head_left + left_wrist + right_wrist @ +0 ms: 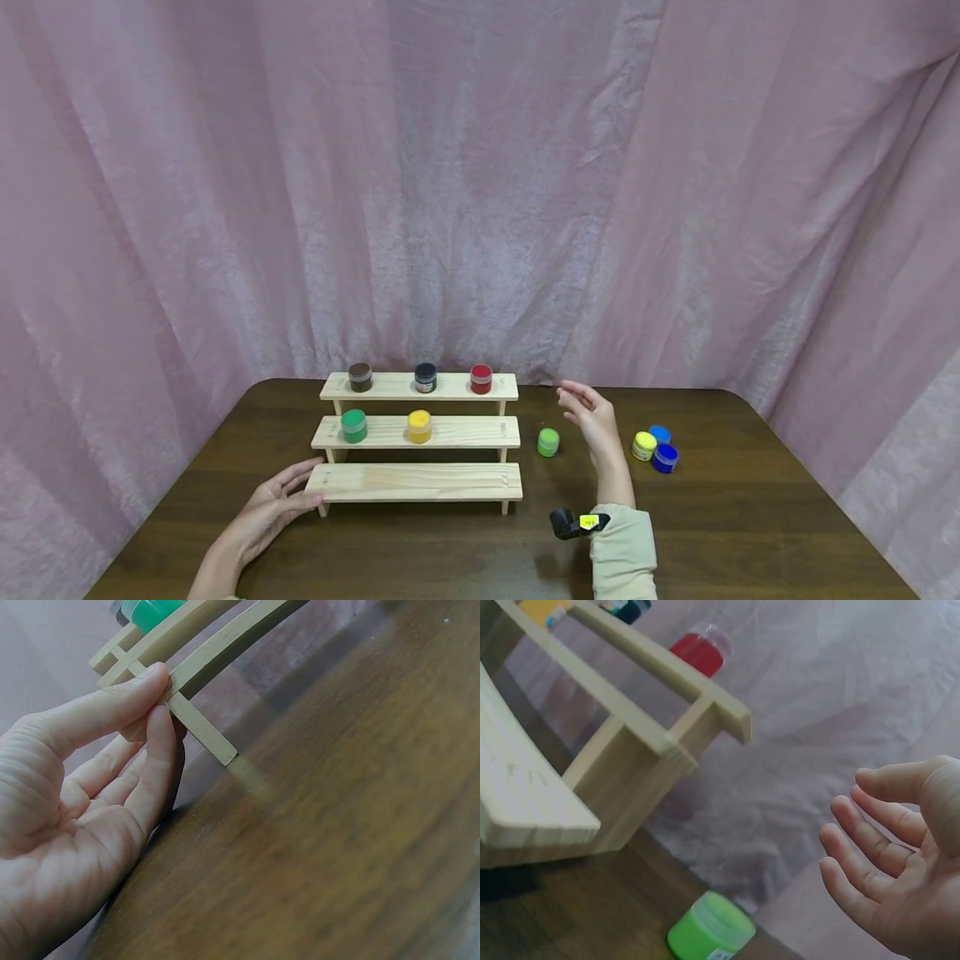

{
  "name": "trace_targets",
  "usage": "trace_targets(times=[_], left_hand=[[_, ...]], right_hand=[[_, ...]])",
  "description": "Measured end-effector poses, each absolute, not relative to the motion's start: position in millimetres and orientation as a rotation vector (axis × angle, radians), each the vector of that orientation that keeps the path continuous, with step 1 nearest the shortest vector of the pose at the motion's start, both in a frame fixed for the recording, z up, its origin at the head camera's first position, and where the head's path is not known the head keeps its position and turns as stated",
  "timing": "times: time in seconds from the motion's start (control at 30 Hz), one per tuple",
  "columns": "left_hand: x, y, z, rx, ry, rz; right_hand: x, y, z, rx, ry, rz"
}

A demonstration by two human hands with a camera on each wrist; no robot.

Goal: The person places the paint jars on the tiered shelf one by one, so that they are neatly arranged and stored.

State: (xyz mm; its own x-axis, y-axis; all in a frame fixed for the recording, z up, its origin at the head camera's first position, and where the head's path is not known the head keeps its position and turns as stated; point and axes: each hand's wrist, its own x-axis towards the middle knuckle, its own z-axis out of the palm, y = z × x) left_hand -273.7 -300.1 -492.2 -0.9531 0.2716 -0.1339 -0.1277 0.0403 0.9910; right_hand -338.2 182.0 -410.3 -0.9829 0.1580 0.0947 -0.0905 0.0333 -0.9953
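A three-step wooden display rack (420, 483) stands on the table, carrying paint jars with brown, black and red lids along its top step. Its middle step bears a green paint jar (354, 426) and an orange-yellow paint jar (419, 427). At the left end of the lowest step, my left hand (97, 772) pinches the rack's corner between thumb and fingers. My right hand (592, 414) is raised to the right of the rack, fingers loosely bent around nothing. Nearest to it, a light green paint jar (711, 928) sits on the tabletop.
Right of my right forearm, a yellow paint jar (643, 446), a light blue jar (660, 434) and a dark blue jar (664, 458) cluster on the brown table (750, 517). A pink curtain (480, 208) hangs behind the table's back edge.
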Motion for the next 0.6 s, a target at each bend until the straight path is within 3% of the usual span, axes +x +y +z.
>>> trace_targets(times=[0.6], left_hand=[[-271.6,-299.9,-490.5,0.173,2.034,1.988]], right_hand=[[-343.8,181.6,-436.4,-0.155,-2.274,1.992]])
